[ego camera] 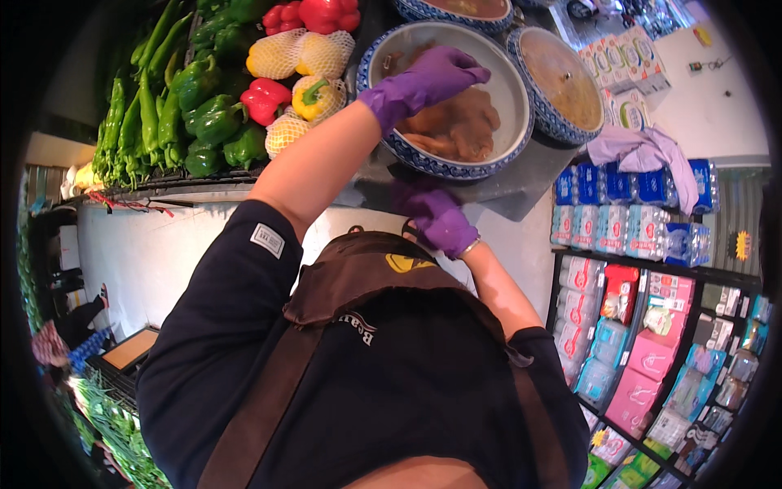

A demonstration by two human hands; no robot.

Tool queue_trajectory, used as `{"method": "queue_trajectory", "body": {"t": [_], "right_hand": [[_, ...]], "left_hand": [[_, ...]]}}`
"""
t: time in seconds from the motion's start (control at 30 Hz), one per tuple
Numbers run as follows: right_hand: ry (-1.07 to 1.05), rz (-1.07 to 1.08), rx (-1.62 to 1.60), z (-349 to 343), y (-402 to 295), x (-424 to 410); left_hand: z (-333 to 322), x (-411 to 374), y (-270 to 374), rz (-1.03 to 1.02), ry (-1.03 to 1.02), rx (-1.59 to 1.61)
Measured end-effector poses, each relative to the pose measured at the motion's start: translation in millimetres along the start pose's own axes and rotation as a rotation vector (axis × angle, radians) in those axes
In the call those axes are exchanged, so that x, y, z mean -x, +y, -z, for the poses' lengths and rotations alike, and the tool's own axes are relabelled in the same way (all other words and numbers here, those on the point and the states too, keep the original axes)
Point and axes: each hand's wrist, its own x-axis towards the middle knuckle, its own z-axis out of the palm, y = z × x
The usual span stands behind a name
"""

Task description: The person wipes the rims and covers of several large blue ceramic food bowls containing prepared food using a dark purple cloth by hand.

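My left hand [449, 73], in a purple glove, is over a large blue-and-white patterned bowl [522, 131] with its fingers bent together. The frame does not settle whether they hold anything. Brown pieces of what looks like cooked meat [458, 131] lie in the bowl, below the hand. My right hand [443, 220], gloved in the same purple, is lower down, between the edge of the dark table and my brown apron [366, 287]. It is partly blurred, so its grip cannot be made out.
Right of the large bowl stands a similar one with a clear knobbed lid [565, 73]; another bowl [458, 12] is behind. Green peppers [214, 119], long chillies [146, 110] and net-wrapped yellow peppers [324, 52] lie left. Packed bottles [641, 229] top a shelf at right.
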Motion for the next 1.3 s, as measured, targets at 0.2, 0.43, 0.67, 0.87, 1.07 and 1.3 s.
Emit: {"method": "queue_trajectory", "body": {"t": [0.2,0.43,0.67,0.87,1.07,1.3], "right_hand": [[-0.185,-0.255,-0.786,97.8,-63.7,-24.2],[0.035,0.031,0.039,133.4,-18.3,-74.5],[0.102,0.232,0.516,82.5,-11.4,-75.2],[-0.053,0.360,0.453,85.8,-24.2,-71.0],[-0.394,0.160,-0.142,117.1,-29.7,-50.3],[0.319,-0.259,-0.837,204.2,33.1,-80.6]], "left_hand": [[67.3,59.6,4.1,0.048,0.476,0.095],[49.3,82.9,-18.3,-0.036,0.555,-0.054],[16.5,13.8,-11.9,-0.370,0.053,-0.385],[-5.9,-26.0,5.6,-0.064,-0.353,-0.771],[-12.4,-34.5,-16.4,-0.146,-0.263,-0.779],[-28.2,7.8,-1.0,-0.250,-0.066,-0.976]]}}
